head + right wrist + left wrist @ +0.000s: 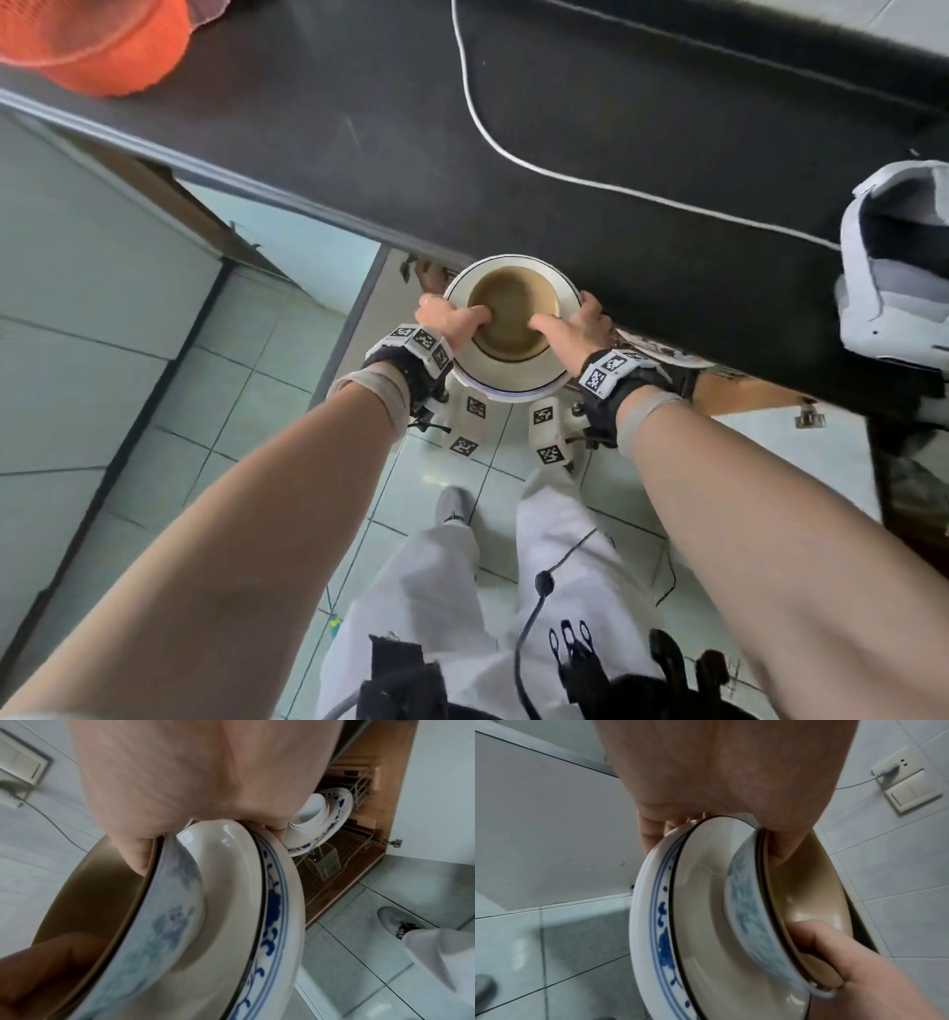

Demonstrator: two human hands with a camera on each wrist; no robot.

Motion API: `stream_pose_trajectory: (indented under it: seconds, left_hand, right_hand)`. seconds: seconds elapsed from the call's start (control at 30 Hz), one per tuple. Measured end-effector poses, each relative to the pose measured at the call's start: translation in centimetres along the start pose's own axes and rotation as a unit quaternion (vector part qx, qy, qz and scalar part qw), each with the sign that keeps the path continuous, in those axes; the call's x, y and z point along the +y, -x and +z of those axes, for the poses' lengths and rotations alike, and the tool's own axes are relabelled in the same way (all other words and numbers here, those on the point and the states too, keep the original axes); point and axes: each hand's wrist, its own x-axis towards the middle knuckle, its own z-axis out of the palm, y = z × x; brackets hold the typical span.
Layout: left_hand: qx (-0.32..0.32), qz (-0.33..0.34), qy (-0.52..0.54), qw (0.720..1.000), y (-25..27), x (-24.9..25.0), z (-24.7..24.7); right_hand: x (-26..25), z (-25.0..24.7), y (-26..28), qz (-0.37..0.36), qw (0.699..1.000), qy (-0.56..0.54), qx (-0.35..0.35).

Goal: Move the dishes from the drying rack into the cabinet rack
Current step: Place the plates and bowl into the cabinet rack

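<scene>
Both hands carry a stack of dishes just below the counter's front edge. The stack is a white plate with a blue flower rim (pixel 513 383) and a blue-patterned bowl with a brown inside (pixel 513 308) sitting in it. My left hand (pixel 452 316) grips the stack's left side, thumb (pixel 780 850) hooked over the bowl's rim and fingers (pixel 652 833) under the plate (pixel 698 912). My right hand (pixel 577 321) grips the right side the same way, thumb (pixel 138 858) inside the bowl (pixel 167 912). The wire cabinet rack (pixel 359 787) stands in an open wooden cabinet beyond the plate (pixel 231 892).
Blue-and-white plates and small white bowls (pixel 331 815) stand in the cabinet rack. Above the stack runs a black countertop (pixel 565 128) with a white cable (pixel 513 157), an orange mesh basket (pixel 92 41) far left and a white device (pixel 893 257) right. Below are floor tiles and my legs.
</scene>
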Motion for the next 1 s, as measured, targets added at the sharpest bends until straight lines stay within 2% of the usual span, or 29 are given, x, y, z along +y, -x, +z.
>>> stream_pose_trajectory:
  seconds: [0.23,0.43,0.67,0.8,1.0]
  left_hand:
    - [0.025,-0.057,-0.001,0.998,2.2,-8.7,-0.3]
    - [0.023,-0.086,-0.018,0.996,1.7,-12.2,3.4]
    - [0.022,-0.084,0.003,0.996,-3.8,-13.8,9.2]
    - [0.017,-0.064,0.003,0.998,-9.4,-14.7,12.7]
    - [-0.01,-0.042,0.016,0.999,-18.3,-12.6,15.9]
  right_hand:
    - [4.7,4.3,4.1,0.027,0.997,0.053,-0.054]
    - [9.4,4.9,2.1,0.032,0.993,0.056,-0.098]
    - [13.4,6.6,-5.2,0.032,0.995,0.053,-0.079]
    - [14.9,8.5,-10.8,0.038,0.995,0.046,-0.075]
    - [14.8,11.2,-19.2,0.021,1.0,-0.014,-0.018]
